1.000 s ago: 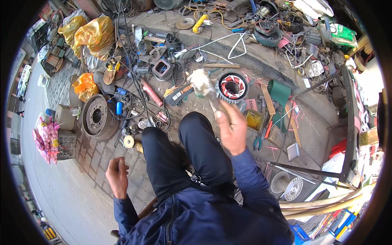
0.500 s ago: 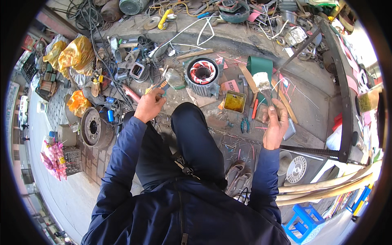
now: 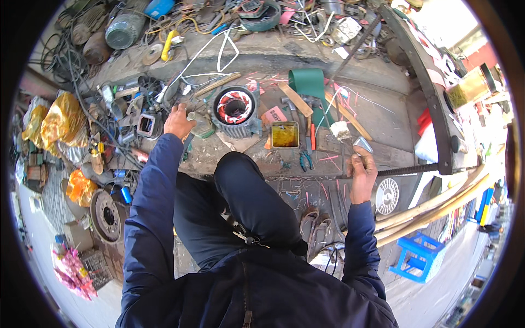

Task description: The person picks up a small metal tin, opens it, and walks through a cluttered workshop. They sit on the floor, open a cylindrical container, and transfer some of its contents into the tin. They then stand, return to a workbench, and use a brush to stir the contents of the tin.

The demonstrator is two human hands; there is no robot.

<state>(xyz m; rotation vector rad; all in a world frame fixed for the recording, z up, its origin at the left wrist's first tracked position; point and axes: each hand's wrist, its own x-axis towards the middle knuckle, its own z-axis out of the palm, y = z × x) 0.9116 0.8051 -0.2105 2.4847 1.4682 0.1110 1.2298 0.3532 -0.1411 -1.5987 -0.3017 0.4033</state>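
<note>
My left hand (image 3: 179,123) reaches forward to the left of a small cloudy jar or bottle (image 3: 202,126), its fingers apart and nothing seen in them. Its thumb side is close to the jar; whether they touch I cannot tell. My right hand (image 3: 361,170) is closed on the thin handle of a paintbrush, its pale head (image 3: 340,130) pointing away from me. Between the hands stands a motor stator (image 3: 236,112) with red and white windings in a grey finned housing. Right of it sits a square tin (image 3: 285,134) of yellow-brown liquid.
A hammer (image 3: 290,106), a wooden stick (image 3: 295,100) and blue-handled pliers (image 3: 306,161) lie near the tin. A green curled sheet (image 3: 306,83) stands behind them. A metal frame (image 3: 424,71) borders the right side. Scrap and cables (image 3: 71,60) crowd the left.
The view has swung right, so the scene sits farther left. My left hand has moved forward beside the jar. My right hand has drawn the brush back and rightward, away from the hammer.
</note>
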